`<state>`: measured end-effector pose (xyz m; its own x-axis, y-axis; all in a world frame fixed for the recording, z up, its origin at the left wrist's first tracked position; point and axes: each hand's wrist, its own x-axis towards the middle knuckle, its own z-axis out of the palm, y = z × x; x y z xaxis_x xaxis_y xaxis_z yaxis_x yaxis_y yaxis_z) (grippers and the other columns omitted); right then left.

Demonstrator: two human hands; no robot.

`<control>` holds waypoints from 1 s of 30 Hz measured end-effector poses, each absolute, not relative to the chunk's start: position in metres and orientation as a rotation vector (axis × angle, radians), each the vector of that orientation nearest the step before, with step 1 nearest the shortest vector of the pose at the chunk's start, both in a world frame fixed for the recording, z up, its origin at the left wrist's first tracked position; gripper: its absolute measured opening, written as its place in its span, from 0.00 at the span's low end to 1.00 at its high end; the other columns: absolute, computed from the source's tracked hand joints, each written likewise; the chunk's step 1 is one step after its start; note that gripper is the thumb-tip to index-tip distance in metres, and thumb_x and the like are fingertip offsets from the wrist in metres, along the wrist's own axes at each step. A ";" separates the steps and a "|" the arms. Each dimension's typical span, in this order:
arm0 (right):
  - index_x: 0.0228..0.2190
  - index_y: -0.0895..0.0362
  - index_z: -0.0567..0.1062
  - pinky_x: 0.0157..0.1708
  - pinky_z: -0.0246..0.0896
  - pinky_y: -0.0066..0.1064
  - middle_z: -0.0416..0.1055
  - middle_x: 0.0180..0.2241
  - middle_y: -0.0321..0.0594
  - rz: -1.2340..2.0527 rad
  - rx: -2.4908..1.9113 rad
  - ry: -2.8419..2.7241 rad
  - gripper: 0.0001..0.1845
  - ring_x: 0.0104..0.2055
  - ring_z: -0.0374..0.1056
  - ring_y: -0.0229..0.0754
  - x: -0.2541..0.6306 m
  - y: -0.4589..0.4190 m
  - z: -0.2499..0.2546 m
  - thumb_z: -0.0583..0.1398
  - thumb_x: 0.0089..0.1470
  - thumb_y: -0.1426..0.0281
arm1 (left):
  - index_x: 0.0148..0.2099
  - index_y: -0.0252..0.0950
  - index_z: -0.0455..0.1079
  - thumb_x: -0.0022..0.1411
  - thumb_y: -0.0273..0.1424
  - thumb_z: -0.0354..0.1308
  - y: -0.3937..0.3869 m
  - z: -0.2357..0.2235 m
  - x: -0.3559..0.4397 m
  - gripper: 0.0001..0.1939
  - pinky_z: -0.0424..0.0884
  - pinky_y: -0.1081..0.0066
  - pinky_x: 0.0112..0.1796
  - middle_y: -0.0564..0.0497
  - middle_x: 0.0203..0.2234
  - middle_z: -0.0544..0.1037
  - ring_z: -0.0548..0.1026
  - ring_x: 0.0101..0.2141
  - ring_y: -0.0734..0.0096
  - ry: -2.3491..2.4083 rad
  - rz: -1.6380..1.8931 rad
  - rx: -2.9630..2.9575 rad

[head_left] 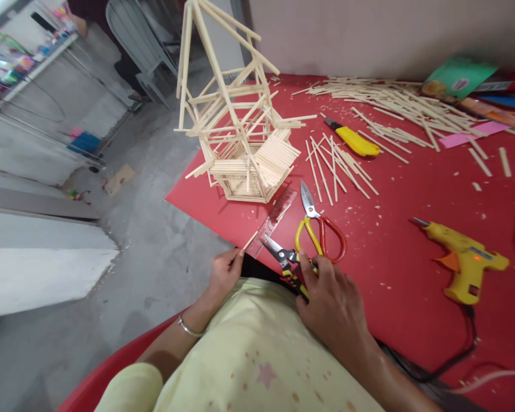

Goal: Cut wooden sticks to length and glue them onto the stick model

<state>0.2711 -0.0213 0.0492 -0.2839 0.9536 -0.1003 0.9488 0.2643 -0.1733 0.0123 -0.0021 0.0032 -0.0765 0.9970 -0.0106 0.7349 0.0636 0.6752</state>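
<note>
My left hand (pixel 225 272) pinches a short thin wooden stick (pixel 249 240) between thumb and fingers at the near table edge. The stick's far end lies over a clear plastic ruler (pixel 278 213). My right hand (pixel 332 292) is closed around black-and-yellow pruning shears (pixel 288 257), whose blades are apart and point toward the stick. Just beyond that hand lie scissors (pixel 320 226) with one red and one yellow handle. A model house frame (pixel 240 137) built of wooden sticks stands past the ruler, with a tall pointed roof frame.
Loose sticks (pixel 339 166) lie right of the model, with a larger pile (pixel 395 97) at the back wall. A yellow cutter knife (pixel 356 140) lies between them. A yellow glue gun (pixel 466 257) with a cord rests at right. Scraps dot the red table (pixel 403 229).
</note>
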 end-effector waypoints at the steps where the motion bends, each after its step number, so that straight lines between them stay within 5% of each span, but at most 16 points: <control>1: 0.62 0.56 0.63 0.43 0.61 0.43 0.65 0.51 0.50 0.310 -1.867 -2.481 0.38 0.49 0.66 0.54 0.271 -0.021 0.049 0.64 0.50 0.67 | 0.30 0.34 0.75 0.70 0.39 0.50 -0.003 0.003 0.012 0.21 0.56 0.75 0.25 0.56 0.17 0.64 0.61 0.21 0.76 1.857 0.724 1.713; 30: 0.64 0.56 0.61 0.44 0.60 0.44 0.64 0.52 0.51 0.335 -1.878 -2.478 0.41 0.49 0.66 0.55 0.271 -0.021 0.049 0.64 0.50 0.67 | 0.34 0.33 0.78 0.70 0.39 0.50 -0.005 0.002 0.010 0.20 0.58 0.75 0.27 0.55 0.19 0.65 0.62 0.23 0.75 1.862 0.706 1.651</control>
<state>0.2711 -0.0210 0.0486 -0.2787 0.9532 -0.1172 0.9501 0.2558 -0.1788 0.0104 -0.0052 0.0024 -0.0962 0.9937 -0.0568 0.7062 0.1083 0.6996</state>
